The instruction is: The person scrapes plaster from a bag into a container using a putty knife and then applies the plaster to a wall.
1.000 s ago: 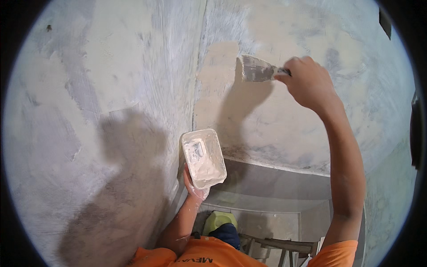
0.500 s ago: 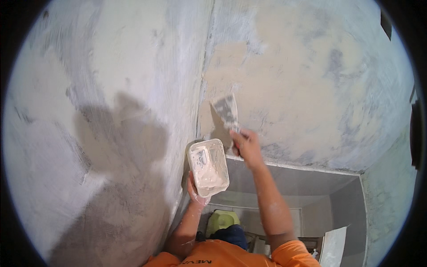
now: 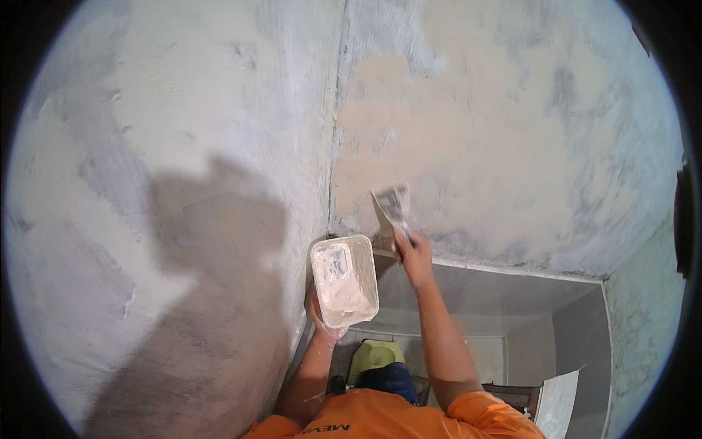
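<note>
My right hand (image 3: 414, 256) is closed round the handle of a putty knife (image 3: 393, 204), whose wide blade lies at the lower part of the plastered wall (image 3: 468, 132), not far right of the corner. Beige filler coats much of that wall in uneven patches. My left hand (image 3: 325, 322) grips a white rectangular plastic tub (image 3: 344, 282) from beneath and its near side; most of its fingers are hidden by the tub. Pale wet filler (image 3: 345, 294) covers the tub's bottom and smears its inner walls. The tub is tilted so that its open top shows.
A second plastered wall (image 3: 219, 95) runs along my left, with my shadow on it. Grey tiles (image 3: 482, 293) begin under the filled wall. Below are a green plastic thing (image 3: 374, 355) and a white board (image 3: 558, 402) at lower right.
The putty knife has moved down and a little right along the wall, and the filler near the corner looks more evenly spread. The tub is still in my left hand, slightly lower.
</note>
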`<state>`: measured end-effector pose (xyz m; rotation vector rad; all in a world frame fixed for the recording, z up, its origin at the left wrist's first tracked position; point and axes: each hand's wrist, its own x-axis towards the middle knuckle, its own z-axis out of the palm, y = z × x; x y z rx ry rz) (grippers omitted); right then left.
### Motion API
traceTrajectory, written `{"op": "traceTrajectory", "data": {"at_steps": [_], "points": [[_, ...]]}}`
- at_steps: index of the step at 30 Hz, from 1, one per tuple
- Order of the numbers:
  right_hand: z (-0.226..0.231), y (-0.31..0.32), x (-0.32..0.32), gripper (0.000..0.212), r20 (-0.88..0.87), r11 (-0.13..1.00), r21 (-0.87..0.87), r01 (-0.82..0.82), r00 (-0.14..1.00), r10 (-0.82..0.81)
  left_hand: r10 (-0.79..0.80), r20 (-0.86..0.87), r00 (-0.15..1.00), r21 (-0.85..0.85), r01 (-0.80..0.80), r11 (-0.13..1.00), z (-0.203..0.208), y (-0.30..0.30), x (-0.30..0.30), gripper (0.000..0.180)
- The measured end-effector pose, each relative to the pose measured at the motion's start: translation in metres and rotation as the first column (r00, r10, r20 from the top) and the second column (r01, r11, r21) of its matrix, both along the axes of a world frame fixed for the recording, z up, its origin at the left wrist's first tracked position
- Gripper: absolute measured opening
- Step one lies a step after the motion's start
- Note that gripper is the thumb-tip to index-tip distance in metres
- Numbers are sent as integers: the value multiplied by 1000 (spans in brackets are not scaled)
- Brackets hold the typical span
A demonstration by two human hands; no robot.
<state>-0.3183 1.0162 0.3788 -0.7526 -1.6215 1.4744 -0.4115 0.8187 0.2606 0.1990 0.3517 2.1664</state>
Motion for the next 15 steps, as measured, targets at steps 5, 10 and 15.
{"op": "traceTrajectory", "data": {"at_steps": [5, 10, 15], "points": [[19, -3, 3, 35, -63, 995, 75, 71, 996, -66, -21, -57, 998, -58, 17, 998, 6, 10, 3, 72], [78, 5, -17, 43, -101, 991, 126, 47, 994, -35, 23, -55, 998, -43, -26, 999, 10, -1, 3, 67], [-47, -15, 38, 43, -15, 983, -134, 126, 992, -129, 26, -3, 1000, -52, -26, 998, 31, 6, 11, 67]]}}
